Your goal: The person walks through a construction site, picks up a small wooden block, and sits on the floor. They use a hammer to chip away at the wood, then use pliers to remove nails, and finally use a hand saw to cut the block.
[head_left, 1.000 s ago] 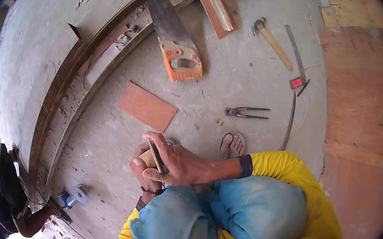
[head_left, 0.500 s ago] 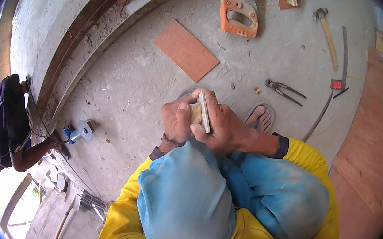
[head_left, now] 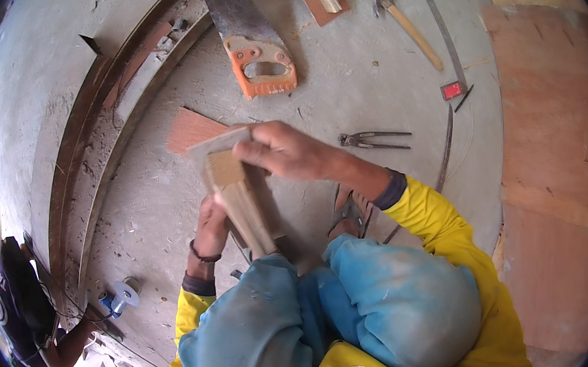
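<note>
A length of pale wood [head_left: 244, 207] tilts between my hands, its lower end near my left knee. My left hand [head_left: 210, 229] is closed around its side, with some fingers hidden behind the wood. Across its upper end lies a thin greyish flat piece [head_left: 220, 142]. My right hand [head_left: 290, 153] grips the edge of that flat piece, thumb on top. Partly covered by it, a reddish plywood piece [head_left: 190, 128] rests on the concrete floor beyond.
An orange-handled handsaw [head_left: 266, 78] lies ahead, with a claw hammer [head_left: 413, 32], pincers [head_left: 376, 138] and a metal strip [head_left: 446, 43] to the right. A large plywood sheet [head_left: 559, 153] covers the far right. At left, a person's arm [head_left: 66, 351] reaches toward a blue power tool [head_left: 115, 299].
The wood has swung from end-on to lengthwise view. My left hand has moved down and left along it, my right hand up and left. The whole view has turned.
</note>
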Demonstrator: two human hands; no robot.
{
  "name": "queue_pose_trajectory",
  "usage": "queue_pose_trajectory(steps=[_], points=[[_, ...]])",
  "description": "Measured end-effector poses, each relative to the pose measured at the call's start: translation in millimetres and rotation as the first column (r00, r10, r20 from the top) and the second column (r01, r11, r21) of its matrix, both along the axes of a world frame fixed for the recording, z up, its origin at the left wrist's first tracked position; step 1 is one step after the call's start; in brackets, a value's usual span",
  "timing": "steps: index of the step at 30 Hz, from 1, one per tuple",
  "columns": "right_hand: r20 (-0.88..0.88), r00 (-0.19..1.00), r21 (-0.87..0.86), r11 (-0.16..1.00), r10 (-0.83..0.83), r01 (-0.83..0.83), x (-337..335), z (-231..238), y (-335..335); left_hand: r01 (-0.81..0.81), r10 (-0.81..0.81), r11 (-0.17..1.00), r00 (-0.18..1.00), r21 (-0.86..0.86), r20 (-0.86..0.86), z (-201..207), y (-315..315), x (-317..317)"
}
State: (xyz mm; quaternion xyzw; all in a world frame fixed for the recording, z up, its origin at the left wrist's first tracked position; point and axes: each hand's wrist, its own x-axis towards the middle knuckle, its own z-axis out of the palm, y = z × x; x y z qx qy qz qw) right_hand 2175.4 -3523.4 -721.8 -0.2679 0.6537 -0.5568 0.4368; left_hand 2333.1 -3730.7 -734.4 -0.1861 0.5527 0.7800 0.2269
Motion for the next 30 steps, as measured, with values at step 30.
queue_pose_trajectory(steps=[30], points=[[-0.401,0.788,-0.083,0.875,-0.467,0.476,39.8,-32.4,55.1,-0.305,0.298,0.948,0.951,-0.095,-0.087,-110.0,67.6,-69.4]])
